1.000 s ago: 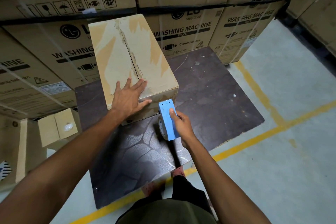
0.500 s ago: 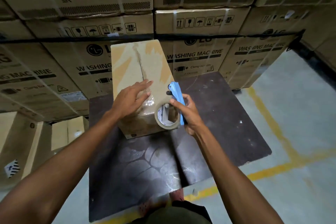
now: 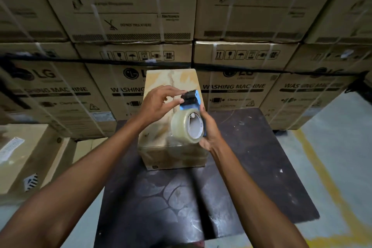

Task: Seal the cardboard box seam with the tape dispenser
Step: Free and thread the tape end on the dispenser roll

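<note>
The person holds the tape dispenser [image 3: 191, 115] up in front of the chest, above the near end of the cardboard box [image 3: 173, 143]. The right hand [image 3: 209, 133] has its grip closed around the blue frame from the far side, fingers wrapped behind the roll, so the clear tape roll [image 3: 185, 127] faces the camera with its white core showing. The left hand [image 3: 159, 102] reaches in from the left; its thumb and forefinger are pinched together at the black toothed head of the dispenser (whether they have hold of the tape's loose end cannot be told, since the tape is clear and the spot is small). The other fingers of that hand are spread loosely.

The box sits lengthwise on a dark, scuffed board [image 3: 251, 177] lying on the floor, its far end close to the stacked washing machine cartons [image 3: 241, 86] behind. The top seam [image 3: 171, 78] runs along the middle of the box and shows a rough, torn line at the far end. Glossy patches of tape already lie over the near end and front edge. A yellow floor line [image 3: 322, 177] runs to the right of the board.
</note>
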